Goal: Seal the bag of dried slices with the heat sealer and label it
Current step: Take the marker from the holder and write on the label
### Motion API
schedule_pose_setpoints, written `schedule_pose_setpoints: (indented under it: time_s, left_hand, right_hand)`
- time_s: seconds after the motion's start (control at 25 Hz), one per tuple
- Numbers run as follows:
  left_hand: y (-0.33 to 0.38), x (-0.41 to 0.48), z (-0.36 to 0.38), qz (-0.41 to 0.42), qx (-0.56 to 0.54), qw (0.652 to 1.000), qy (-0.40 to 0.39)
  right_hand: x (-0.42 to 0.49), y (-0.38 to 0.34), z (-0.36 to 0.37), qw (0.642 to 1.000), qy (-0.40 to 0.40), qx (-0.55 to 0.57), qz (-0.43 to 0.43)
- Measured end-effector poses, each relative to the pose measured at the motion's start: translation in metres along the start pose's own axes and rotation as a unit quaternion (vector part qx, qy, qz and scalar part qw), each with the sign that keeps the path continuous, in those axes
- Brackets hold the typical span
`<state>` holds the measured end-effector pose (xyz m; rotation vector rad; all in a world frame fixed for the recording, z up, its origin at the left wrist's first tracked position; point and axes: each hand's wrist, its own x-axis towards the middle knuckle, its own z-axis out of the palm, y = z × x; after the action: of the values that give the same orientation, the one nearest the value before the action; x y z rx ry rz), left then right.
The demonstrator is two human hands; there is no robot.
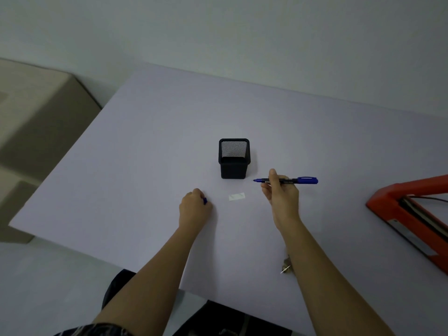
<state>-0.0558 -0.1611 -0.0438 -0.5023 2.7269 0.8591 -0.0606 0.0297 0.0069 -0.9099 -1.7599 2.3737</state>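
The right hand (281,190) has its grip clamped on a blue marker (287,180). The marker lies flat, its long side going left to right, and its bare tip points left. The small white label (236,196) lies on the worktop (145,141), just below and left of that tip, between the two hands. The right hand is the nearer one. The left hand (195,208) has its grip closed on the blue cap (205,201). I think writing on the label comes next, so the tip must tilt down. The bag is not in view.
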Motion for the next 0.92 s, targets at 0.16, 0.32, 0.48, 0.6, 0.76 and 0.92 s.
schedule_pose_setpoints:
  time_s: [0.16,0.32,0.48,0.6,0.76,0.92]
  left_hand:
    - [-0.003,-0.008,-0.001,-0.004,-0.026,0.999,0.031]
    - [0.005,-0.025,0.002,0.18,-0.062,0.958,0.214]
    - [0.007,-0.025,0.018,0.287,-0.014,0.919,0.269]
    - [0.0,-0.027,0.024,0.284,-0.037,0.922,0.259]
    - [0.006,-0.028,0.043,0.393,0.053,0.904,0.164]
    - [0.014,-0.015,0.057,0.298,0.071,0.946,0.106]
  right_hand:
    - [-0.003,0.005,-0.002,1.0,-0.002,0.029,-0.005]
    - [-0.007,0.013,-0.001,0.998,0.011,0.043,-0.033]
    - [-0.011,0.03,-0.001,0.998,0.026,0.034,-0.039]
    - [-0.011,0.043,-0.004,0.998,0.04,0.009,-0.05]
    - [-0.002,0.06,-0.004,0.995,0.055,-0.038,-0.08]
    - [0.003,0.079,0.0,0.987,0.069,-0.086,-0.116]
